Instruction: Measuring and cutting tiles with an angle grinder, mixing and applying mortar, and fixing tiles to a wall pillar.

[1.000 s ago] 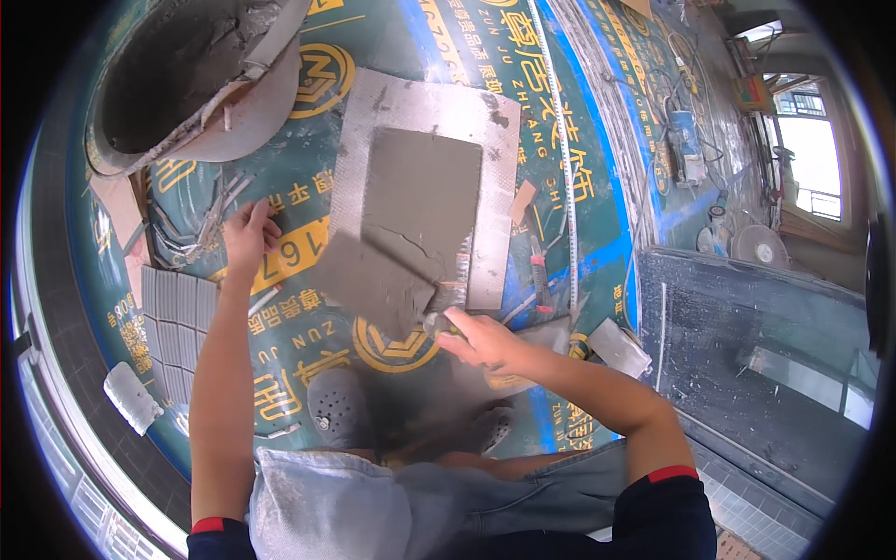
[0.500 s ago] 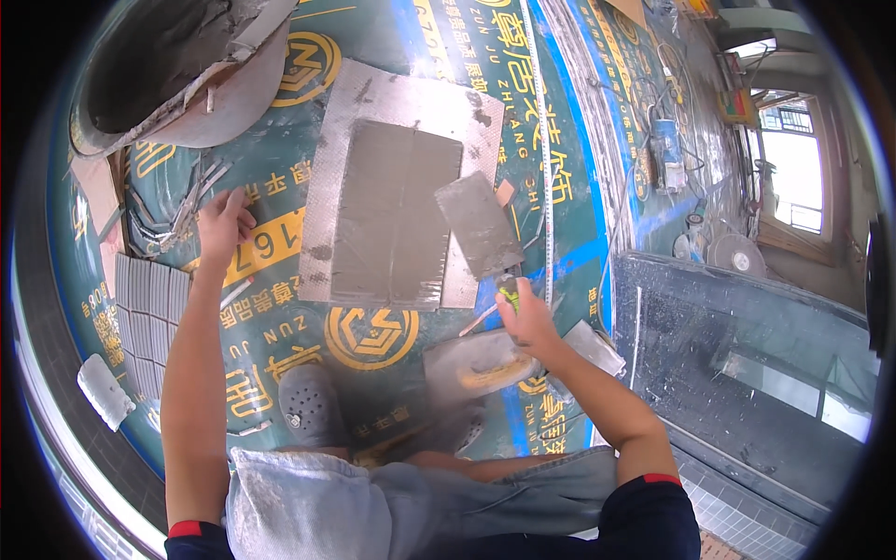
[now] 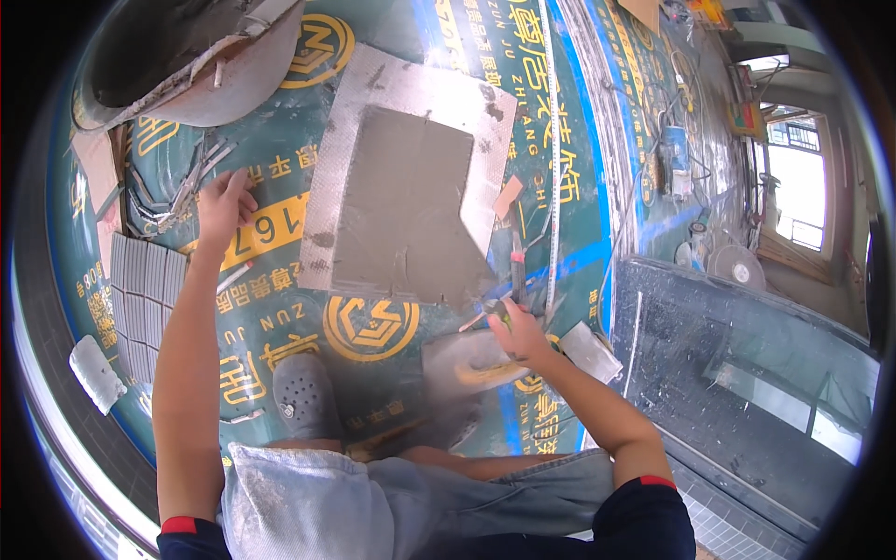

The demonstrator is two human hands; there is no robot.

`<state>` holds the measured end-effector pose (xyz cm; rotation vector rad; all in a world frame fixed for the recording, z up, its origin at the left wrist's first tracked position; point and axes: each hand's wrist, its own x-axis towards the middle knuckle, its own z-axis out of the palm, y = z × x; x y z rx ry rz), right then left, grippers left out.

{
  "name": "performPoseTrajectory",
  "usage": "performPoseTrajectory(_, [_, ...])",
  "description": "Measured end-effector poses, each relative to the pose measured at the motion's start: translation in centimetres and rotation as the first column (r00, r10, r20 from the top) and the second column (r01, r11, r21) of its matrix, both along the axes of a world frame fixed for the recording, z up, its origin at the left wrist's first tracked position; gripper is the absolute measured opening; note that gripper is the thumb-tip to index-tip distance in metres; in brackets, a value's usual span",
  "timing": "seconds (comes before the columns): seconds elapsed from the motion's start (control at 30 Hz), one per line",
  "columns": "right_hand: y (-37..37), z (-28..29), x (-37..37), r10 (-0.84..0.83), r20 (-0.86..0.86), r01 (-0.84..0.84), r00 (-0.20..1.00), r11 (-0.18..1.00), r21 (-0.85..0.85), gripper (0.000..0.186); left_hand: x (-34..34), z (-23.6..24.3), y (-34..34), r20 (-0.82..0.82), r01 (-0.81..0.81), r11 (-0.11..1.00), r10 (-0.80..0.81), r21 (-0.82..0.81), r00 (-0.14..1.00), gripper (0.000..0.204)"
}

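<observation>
My right hand (image 3: 516,334) is closed round the green handle of a trowel. Its grey, mortar-coated blade (image 3: 455,259) lies against the lower right part of the grey mortar layer (image 3: 397,201), and blade and mortar are hard to tell apart. Under the mortar is a pale, textured sheet or tile back (image 3: 350,79), bare round its edges. My left hand (image 3: 225,207) hovers over the floor left of the sheet, fingers loosely bent and apart, holding nothing. Below my right hand lies a second, wider trowel (image 3: 448,359) with a yellowish handle.
A large bucket (image 3: 238,89) of mortar stands at the upper left. Near it lie thin strips (image 3: 163,210) and grey ribbed tiles (image 3: 140,303). A dark-handled tool (image 3: 517,261) and a tape measure (image 3: 553,168) lie right of the sheet. Farther right is a dark glossy slab (image 3: 737,364).
The trowel blade has swung from the sheet's right edge down and left onto the mortar's lower right, uncovering the tool beside it. My right hand turned and shifted slightly lower. My left hand stays empty.
</observation>
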<state>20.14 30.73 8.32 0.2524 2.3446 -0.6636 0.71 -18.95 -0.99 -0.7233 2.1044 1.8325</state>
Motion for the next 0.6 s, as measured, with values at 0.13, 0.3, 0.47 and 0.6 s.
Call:
performPoseTrajectory(0.13, [2.5, 1.4, 0.0, -0.037, -0.002, 0.037, 0.999, 0.994, 0.100, 0.051, -0.1, -0.1, 0.1, 0.019, 0.008, 1.000, -0.008, 0.011, 1.000, 0.036])
performPoseTrajectory(0.3, [4.7, 0.8, 1.1, 0.097, -0.096, -0.080, 0.991, 0.983, 0.167, 0.048, -0.3, 0.3, 0.7, -0.006, 0.014, 0.999, -0.014, 0.028, 1.000, 0.036])
performPoseTrajectory(0.47, [-0.2, 2.1, -3.6, 0.383, -0.040, -0.379, 0.923, 0.922, 0.072, 0.044, -0.1, -0.1, 0.4, 0.010, -0.013, 1.000, 0.013, 0.015, 1.000, 0.037])
performPoseTrajectory(0.6, [0.0, 1.7, -9.8, 0.319, -0.199, -0.275, 0.927, 0.936, 0.222, 0.041, -0.1, 0.0, 0.6, -0.007, -0.010, 0.999, 0.010, 0.033, 1.000, 0.038])
